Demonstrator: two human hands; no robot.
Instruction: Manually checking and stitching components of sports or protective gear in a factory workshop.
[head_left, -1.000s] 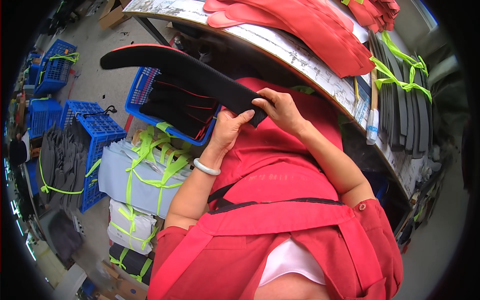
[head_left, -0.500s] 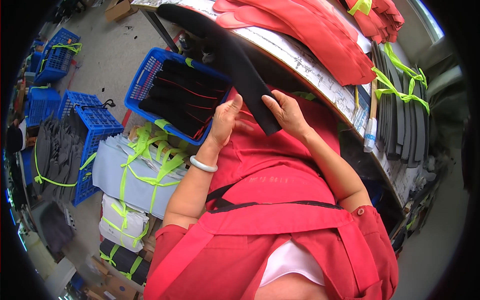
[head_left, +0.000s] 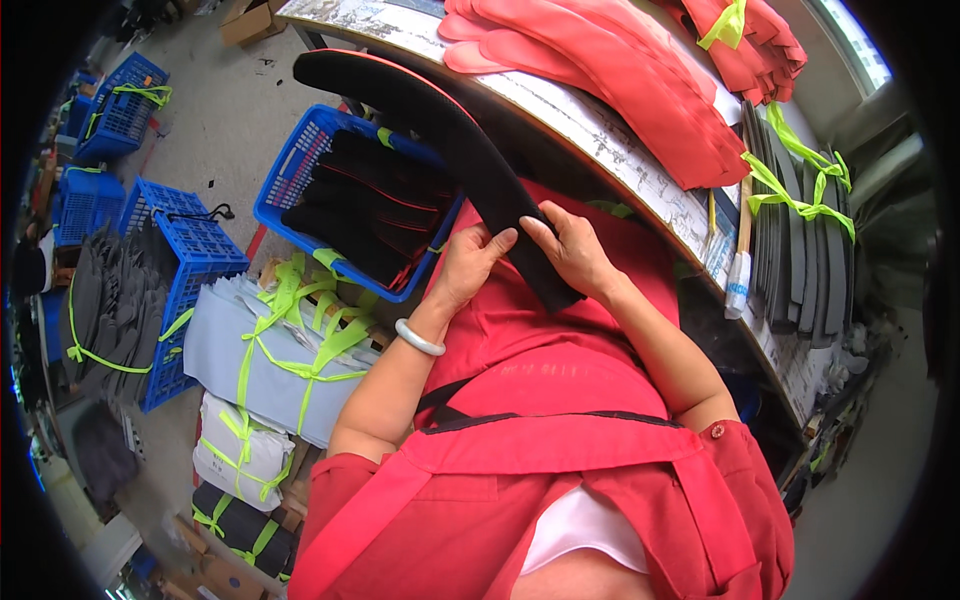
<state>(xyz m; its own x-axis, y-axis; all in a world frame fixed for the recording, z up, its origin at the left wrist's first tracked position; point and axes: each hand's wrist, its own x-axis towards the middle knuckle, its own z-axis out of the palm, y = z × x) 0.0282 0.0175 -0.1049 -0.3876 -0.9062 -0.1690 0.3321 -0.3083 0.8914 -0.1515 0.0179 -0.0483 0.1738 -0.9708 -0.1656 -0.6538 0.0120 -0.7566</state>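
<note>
A long curved black strip (head_left: pixel 455 145) of fabric-like material, with a thin red edge along its far right side, slants from above the blue basket down to my lap. My right hand (head_left: pixel 572 252) pinches it near its close end, thumb on top. On the opposite edge my left hand (head_left: pixel 472 262) grips the strip too, its thumb on the black face and its fingers hidden underneath. More black pieces with red edges (head_left: pixel 365 205) lie stacked in the blue plastic basket (head_left: pixel 268 190), just left of the held strip.
A worktable (head_left: pixel 560 108) along the right bears coral-red curved pieces (head_left: pixel 610 85) and a tied bundle of dark grey strips (head_left: pixel 800 220). At my left stand tied light-grey sheets (head_left: pixel 225 330), a white package (head_left: pixel 235 450) and another blue basket (head_left: pixel 195 240) beside grey pieces (head_left: pixel 115 310).
My left hand, apart from the strip before, has closed on its left edge. The strip's close end has come nearer to me, and its red edge now shows.
</note>
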